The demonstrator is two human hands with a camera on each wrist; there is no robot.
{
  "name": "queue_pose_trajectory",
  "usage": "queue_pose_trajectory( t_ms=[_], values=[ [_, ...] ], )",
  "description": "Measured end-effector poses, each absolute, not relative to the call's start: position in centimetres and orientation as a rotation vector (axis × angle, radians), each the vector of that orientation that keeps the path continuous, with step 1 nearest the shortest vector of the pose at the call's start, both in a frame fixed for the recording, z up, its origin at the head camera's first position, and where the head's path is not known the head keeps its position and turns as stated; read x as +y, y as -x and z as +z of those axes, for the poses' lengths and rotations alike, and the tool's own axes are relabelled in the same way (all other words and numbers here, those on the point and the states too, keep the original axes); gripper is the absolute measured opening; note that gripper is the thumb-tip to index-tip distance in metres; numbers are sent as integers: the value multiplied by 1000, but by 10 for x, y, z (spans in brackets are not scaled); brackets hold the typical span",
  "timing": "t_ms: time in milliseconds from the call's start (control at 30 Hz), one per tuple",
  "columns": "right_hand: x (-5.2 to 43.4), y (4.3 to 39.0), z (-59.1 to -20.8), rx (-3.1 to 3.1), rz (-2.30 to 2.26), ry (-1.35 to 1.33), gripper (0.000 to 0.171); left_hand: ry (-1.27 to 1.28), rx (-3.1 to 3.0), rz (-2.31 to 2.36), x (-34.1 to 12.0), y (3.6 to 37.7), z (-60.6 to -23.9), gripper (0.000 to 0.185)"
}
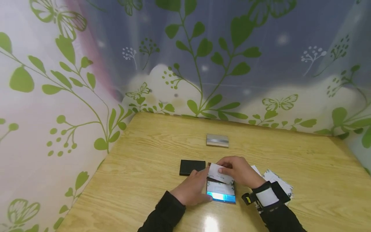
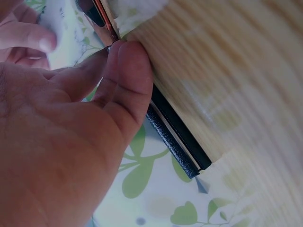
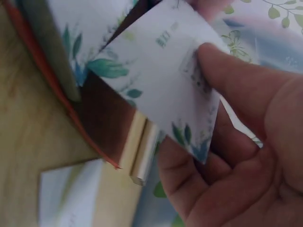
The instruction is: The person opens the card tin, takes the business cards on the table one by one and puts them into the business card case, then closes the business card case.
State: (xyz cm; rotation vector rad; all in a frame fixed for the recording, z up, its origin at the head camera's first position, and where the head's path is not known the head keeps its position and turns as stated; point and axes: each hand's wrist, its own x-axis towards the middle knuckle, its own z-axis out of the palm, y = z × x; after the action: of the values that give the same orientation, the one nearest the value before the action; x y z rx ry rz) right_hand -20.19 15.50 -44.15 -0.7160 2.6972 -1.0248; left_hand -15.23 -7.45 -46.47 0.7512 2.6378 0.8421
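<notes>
Between thumb and fingers my right hand [image 1: 239, 169] pinches a white card [image 1: 216, 171] with printed text and green leaf corners. The card sits tilted over a card case [image 1: 221, 197], whose blue shiny band faces up near its lower edge. More leaf-printed cards [image 3: 64, 28] lie in the case, as the right wrist view shows. My left hand [image 1: 192, 189] holds the case at its left side, thumb by the lower corner and fingers along the edge. Close beyond those fingers lies a black card case [image 1: 192, 167], partly covered by the hand.
A silver card case [image 1: 217, 140] lies farther back on the wooden table [image 1: 145, 154]. Several loose white cards [image 1: 278, 180] are spread to the right, partly behind my right wrist. Leaf-patterned curtains [image 1: 185, 64] enclose the table at the back and sides.
</notes>
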Motion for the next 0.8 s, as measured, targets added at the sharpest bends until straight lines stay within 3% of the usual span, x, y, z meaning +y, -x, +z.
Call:
queue_pose_trajectory(
  t_ms=[367, 800],
  values=[
    [158, 201, -463, 2600, -967, 788, 21, -728, 2649, 778, -74, 153, -464, 96],
    [155, 195, -463, 2551, -920, 776, 9, -727, 2653, 758, -73, 155, -464, 88]
  ],
)
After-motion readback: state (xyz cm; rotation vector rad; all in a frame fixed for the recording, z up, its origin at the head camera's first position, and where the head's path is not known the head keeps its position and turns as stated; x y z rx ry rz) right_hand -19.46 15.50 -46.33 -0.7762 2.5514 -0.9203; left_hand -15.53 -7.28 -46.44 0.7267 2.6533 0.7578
